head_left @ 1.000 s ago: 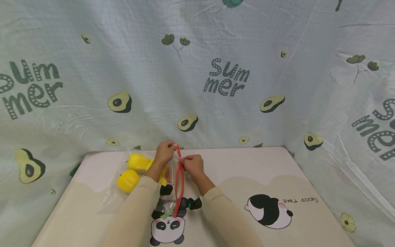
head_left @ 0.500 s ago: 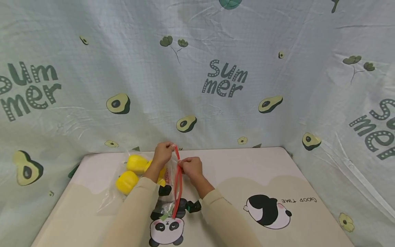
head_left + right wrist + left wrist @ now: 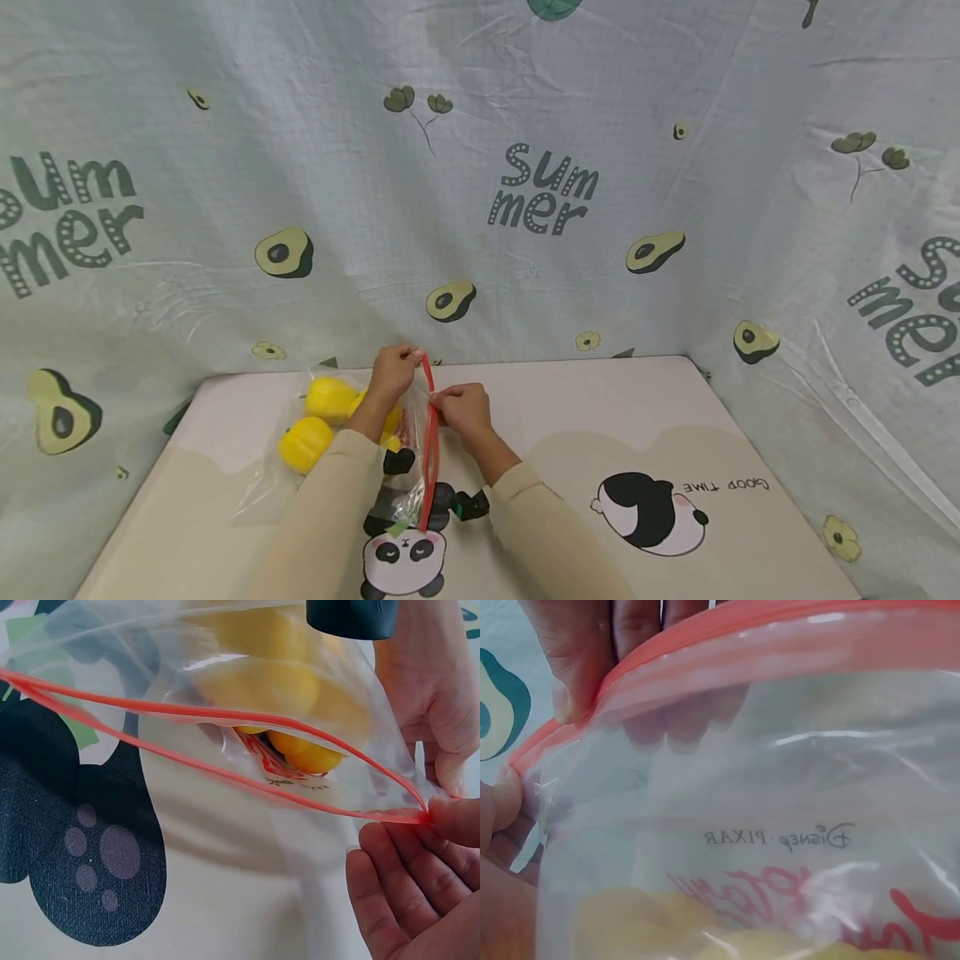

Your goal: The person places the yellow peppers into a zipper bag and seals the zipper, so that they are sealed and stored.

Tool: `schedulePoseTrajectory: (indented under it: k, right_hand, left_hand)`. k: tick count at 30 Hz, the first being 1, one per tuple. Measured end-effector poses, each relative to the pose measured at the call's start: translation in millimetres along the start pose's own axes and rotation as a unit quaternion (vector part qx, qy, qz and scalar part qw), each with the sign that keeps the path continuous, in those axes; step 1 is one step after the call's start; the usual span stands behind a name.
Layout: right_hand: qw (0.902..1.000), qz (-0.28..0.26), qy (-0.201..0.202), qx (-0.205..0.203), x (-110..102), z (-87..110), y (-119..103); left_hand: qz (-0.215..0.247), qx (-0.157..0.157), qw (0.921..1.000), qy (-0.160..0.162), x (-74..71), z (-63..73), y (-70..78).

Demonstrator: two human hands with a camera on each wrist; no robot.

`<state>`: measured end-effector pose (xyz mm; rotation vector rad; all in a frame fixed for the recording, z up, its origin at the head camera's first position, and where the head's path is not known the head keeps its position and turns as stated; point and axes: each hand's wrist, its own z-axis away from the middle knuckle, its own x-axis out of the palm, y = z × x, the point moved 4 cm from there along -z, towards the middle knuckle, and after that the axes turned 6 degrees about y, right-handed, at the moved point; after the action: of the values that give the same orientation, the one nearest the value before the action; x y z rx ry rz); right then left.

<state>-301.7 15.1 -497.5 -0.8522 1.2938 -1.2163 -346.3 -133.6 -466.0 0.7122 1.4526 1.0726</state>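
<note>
A clear plastic zip bag with a red zip edge lies on the table. Several yellow bell peppers are inside it; my left forearm partly hides them. My left hand pinches the far end of the red edge. A little nearer along that edge, my right hand pinches it between thumb and fingers. In the right wrist view, the two red strips of the bag's mouth stand apart to the left of my right thumb and come together under it.
The pale table cover carries printed pandas and lettering. A crumpled dark item lies right of the bag's near end. Behind the table hangs a curtain printed with avocados.
My right hand has moved slightly nearer along the red edge. The gap between the two red strips looks narrower in the head view. My left hand keeps its hold on the far end.
</note>
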Motion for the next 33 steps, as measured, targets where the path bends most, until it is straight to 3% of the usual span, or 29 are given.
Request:
schedulePoseTrajectory:
  k: [11,19,26,33]
  right_hand:
    - [0.9999,0.000,-0.012,-0.003,-1.0,-0.5,1.9]
    - [0.9998,0.012,-0.013,-0.003,-1.6,-0.7,1.9]
    - [0.9998,0.009,-0.015,-0.010,-2.2,-0.6,2.8]
    - [0.9995,0.018,-0.025,0.004,-3.4,1.9,4.6]
  left_hand:
    - [0.004,0.014,0.9999,0.005,0.0,-4.5,1.6]
    - [0.012,-0.013,0.9998,0.003,0.4,-9.8,0.5]
    - [0.018,0.015,0.9995,0.022,-0.4,-11.2,4.0]
    - [0.026,0.002,0.9994,0.022,-1.1,-12.5,1.6]
